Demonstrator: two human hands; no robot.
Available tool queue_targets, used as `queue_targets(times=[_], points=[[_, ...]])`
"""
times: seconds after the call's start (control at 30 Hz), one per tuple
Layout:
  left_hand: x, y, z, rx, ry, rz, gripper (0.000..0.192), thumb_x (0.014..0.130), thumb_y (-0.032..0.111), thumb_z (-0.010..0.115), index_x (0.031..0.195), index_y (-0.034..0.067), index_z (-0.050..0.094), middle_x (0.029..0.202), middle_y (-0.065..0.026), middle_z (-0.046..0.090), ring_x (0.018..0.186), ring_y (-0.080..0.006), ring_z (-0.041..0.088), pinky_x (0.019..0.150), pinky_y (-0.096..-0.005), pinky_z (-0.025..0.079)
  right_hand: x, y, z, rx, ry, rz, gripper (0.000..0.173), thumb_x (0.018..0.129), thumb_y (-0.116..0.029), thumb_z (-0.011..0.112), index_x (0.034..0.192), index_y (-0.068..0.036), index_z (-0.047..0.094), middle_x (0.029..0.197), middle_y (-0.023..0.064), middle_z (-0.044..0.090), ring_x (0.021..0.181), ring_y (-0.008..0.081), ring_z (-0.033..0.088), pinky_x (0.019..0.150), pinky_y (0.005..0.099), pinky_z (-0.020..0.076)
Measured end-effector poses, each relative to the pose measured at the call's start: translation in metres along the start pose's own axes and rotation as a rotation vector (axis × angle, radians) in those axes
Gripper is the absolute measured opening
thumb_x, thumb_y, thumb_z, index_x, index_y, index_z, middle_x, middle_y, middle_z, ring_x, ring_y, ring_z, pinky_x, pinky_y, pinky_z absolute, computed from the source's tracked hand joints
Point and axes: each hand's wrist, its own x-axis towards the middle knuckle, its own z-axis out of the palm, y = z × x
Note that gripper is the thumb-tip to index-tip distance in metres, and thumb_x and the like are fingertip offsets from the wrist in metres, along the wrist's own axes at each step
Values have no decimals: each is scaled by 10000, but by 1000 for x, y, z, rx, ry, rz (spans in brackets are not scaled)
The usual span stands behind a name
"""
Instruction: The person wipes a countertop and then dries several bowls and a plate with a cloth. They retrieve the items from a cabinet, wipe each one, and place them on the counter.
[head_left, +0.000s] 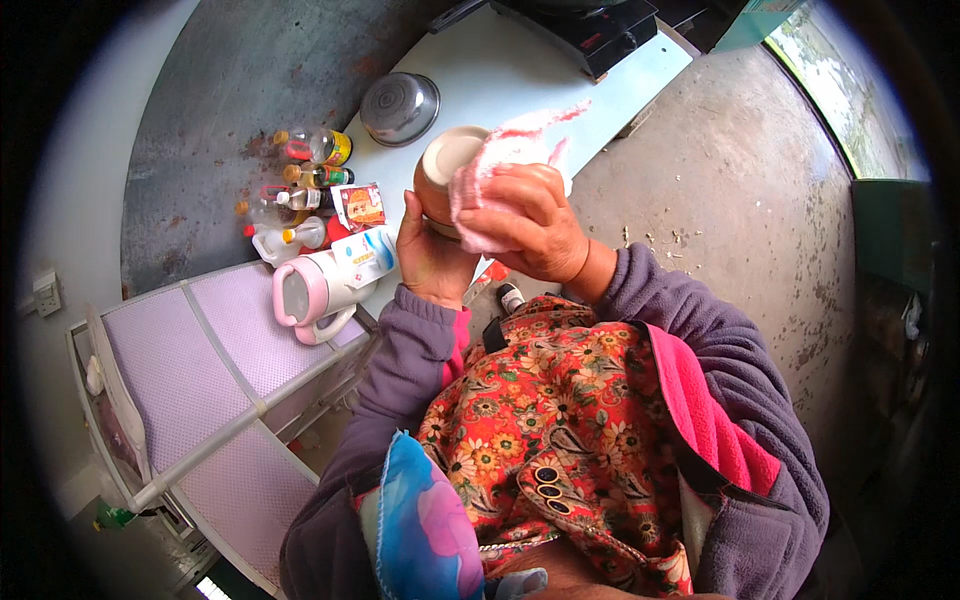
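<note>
Over the pale tabletop, my left hand (431, 262) supports a small brown ceramic jar (433, 184) from its lower left side. The jar is tilted, with its pale round end (452, 154) facing up; I cannot tell whether this is its base or a lid. In my right hand (529, 214) is a bunched pink-and-white cloth (517, 150), pressed against the jar's right side. A loose corner of the cloth sticks out beyond my fingers, and the cloth covers part of the jar.
An upturned metal bowl (399, 109) rests on the white table (480, 75), below a black cooker (600, 34). Several bottles (319, 176), a red food sachet (362, 206) and a pink-and-white jug (311, 292) stand leftward. A metal-framed rack (187, 360) with lilac mats adjoins them.
</note>
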Motion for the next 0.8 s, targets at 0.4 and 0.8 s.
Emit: queue_targets(times=[0.4,0.8], points=[[-15,5,-15,120,68,22,646,952,379,643,1489,101,416,1541,-122,419,1430,-321,384,1174,-611,285,7,40,-18,846,210,802,376,1069,-226,443,1334,8,570,1322,152,612,1273,272,554,1123,376,386],[-9,17,-15,801,-52,-98,474,899,148,749,1314,3,570,1257,-86,654,1177,-192,599,1039,-388,459,-78,63,17,1287,53,1542,484,1026,-340,530,1330,36,552,1312,165,611,1201,236,600,1062,370,462]])
